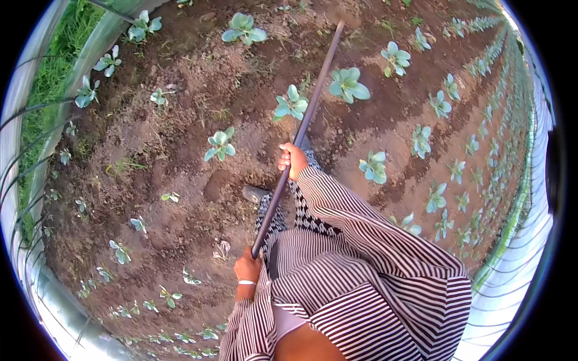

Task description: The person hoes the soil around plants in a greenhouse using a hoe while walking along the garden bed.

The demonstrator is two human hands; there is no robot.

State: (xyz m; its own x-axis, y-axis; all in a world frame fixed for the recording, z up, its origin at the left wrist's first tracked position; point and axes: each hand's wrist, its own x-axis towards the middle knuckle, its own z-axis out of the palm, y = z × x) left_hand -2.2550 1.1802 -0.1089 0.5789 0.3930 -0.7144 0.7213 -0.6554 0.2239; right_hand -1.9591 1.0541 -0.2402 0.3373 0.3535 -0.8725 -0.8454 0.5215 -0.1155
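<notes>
A long-handled garden tool [314,99] runs slantwise from my waist to the soil at the top of the head view. Its far end is smeared and soil-coloured, so I cannot tell whether it is a hoe or a rake. Low on the shaft, by my hip, my left hand [247,267] is closed around the handle's near end; a white band circles that wrist. My right hand [293,160] grips the shaft farther up, fingers wrapped round it. Close to the shaft grow two leafy seedlings, one on its left [291,103] and one on its right [348,85].
Leafy plants stand in rows over the brown soil [198,90], including one plant [220,144] left of my feet and another [374,167] to the right. My shoe [255,194] rests on the ground. Pale sheeting with dark hoops [36,198] borders the left side.
</notes>
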